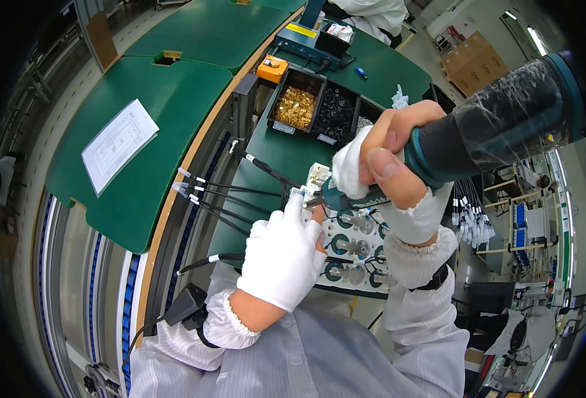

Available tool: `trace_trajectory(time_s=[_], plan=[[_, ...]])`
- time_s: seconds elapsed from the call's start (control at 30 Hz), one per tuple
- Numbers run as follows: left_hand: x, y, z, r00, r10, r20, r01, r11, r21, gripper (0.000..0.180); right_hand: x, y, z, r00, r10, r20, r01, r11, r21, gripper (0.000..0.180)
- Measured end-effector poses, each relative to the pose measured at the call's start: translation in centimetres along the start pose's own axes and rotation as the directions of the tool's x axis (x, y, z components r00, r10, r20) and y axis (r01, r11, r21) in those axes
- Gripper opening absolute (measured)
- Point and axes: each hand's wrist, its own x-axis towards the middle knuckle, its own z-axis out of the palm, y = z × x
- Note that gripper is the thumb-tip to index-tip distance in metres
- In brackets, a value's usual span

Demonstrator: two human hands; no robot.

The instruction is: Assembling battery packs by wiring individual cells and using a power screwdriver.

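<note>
My right hand (395, 156), in a white glove with bare fingertips, is wrapped round a black and teal cordless screwdriver (505, 113). Its thick body points up to the right, and its narrow end reaches down to a small white block (318, 174). Beside that end, my left hand (279, 252), also gloved, has its fingertips drawn together at the block and the black cables. What they pinch is too small to make out. The block lies at the far end of a white board (336, 232) carrying several round clear and green parts with wires.
Beyond the hands stand black bins, one with brass pieces (295, 107), another with black pieces (334, 111). An orange box (271, 68) and a blue instrument (306, 45) are behind them. Black cables (233, 192) extend left. Paper sheets (119, 144) lie on the green tabletop (173, 99).
</note>
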Motion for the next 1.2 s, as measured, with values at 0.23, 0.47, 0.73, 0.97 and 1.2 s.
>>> trace_trajectory(time_s=[0.23,0.47,0.73,0.97,1.2], plan=[[-1.4,-3.5,-2.1,0.996,0.067,-0.058,-0.074,0.988,-0.136,0.028,1.8,-3.3,-1.5,0.972,-0.123,0.199,0.104,0.989,0.101,0.023],[-3.8,-7.2,-0.2,0.988,0.156,-0.010,-0.150,0.928,-0.342,0.027,-1.8,-3.9,-1.3,0.987,-0.058,0.151,0.069,0.995,-0.068,0.029],[-3.6,-6.6,0.7,0.989,0.104,-0.103,-0.137,0.907,-0.399,0.021,-3.3,-2.9,1.4,0.999,0.013,-0.042,-0.019,0.990,-0.140,0.039],[-3.5,-7.1,0.8,0.979,0.153,-0.137,-0.194,0.906,-0.376,0.018,-2.9,-2.5,2.2,0.999,0.019,0.045,-0.017,0.999,-0.030,0.035],[-3.3,-7.2,0.8,0.982,0.141,-0.126,-0.179,0.907,-0.382,0.018,-2.6,-2.5,2.7,0.999,0.040,0.026,-0.038,0.996,-0.079,0.035]])
